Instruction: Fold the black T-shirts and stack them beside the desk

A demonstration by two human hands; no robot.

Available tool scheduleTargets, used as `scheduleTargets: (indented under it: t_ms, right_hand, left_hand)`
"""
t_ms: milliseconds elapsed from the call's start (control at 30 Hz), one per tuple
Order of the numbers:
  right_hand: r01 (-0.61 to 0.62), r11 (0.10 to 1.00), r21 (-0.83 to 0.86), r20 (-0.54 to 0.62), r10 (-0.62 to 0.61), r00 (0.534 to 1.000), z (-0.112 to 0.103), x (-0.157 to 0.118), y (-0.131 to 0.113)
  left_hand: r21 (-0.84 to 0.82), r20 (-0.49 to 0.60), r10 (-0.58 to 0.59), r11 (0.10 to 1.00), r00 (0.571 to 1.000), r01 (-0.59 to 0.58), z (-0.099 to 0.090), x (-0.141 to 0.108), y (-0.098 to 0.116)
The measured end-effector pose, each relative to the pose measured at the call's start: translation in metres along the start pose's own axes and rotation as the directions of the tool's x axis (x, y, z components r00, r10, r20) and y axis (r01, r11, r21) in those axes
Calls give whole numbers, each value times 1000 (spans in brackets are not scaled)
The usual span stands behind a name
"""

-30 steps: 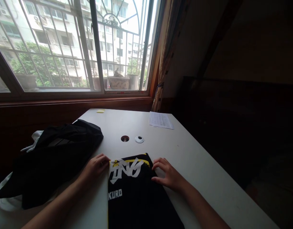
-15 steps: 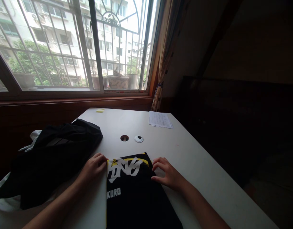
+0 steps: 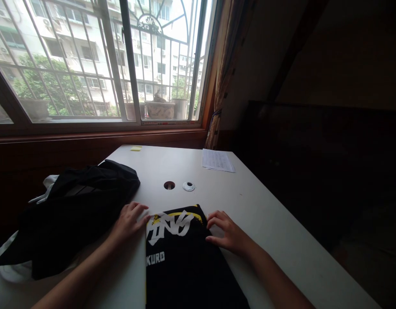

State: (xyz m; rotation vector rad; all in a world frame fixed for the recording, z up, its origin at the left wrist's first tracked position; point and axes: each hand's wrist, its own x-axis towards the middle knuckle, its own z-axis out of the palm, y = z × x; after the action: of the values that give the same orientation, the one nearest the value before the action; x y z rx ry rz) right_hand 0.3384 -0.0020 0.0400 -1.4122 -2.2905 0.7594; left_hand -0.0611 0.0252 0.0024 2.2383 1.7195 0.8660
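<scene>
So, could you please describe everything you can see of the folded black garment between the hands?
The folded black garment lies flat on the white table, a neat rectangle of smooth dark fabric. It bears white graffiti lettering, yellow trim along its far edge, and the word KURO. The left hand touches its far left corner, the right hand its right edge.

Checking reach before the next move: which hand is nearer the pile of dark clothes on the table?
Left. The left hand lies right beside the pile of dark clothes; the right hand is across the folded black shirt, on its far side.
</scene>
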Motion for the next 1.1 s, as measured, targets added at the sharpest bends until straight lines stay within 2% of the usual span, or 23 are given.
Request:
scheduleTargets:
  t_ms: [167,300,433,533,633,733,800,867,967,1100]
  right_hand:
    - [-1,1000,9,5,1,1000,-1,-1,2]
    - [-6,1000,11,4,6,1000,-2,-1,2]
    - [19,1000,8,-35,-19,999,-2,0,4]
    - [-24,1000,-9,-88,23,996,0,2,11]
    - [-89,995,-36,-133,84,988,4,2,18]
    - [-140,990,-29,-131,135,982,7,2,17]
    - [-130,992,-10,-95,128,987,8,1,11]
    - [-91,996,-7,-45,91,995,8,0,4]
    - [-56,998,-14,15,56,998,7,1,-8]
    - [-81,995,66,5,81,997,8,2,-18]
  left_hand:
    - [1,28,-35,999,999,35,0,-1,-6]
    - [-1,15,-20,1000,1000,20,0,-1,-4]
    - [-2,-22,51,999,998,-51,0,-2,-3]
    - [15,-31,147,989,989,-146,-2,-5,3]
    - [41,51,316,947,948,-318,-5,-9,17]
    - [56,209,475,867,855,-495,-7,-14,33]
    - [54,303,529,821,793,-569,-7,-18,41]
    - [46,357,547,799,757,-600,-6,-20,46]
    - [46,377,547,795,748,-605,-4,-21,46]
    - [54,352,561,787,749,-615,-3,-21,43]
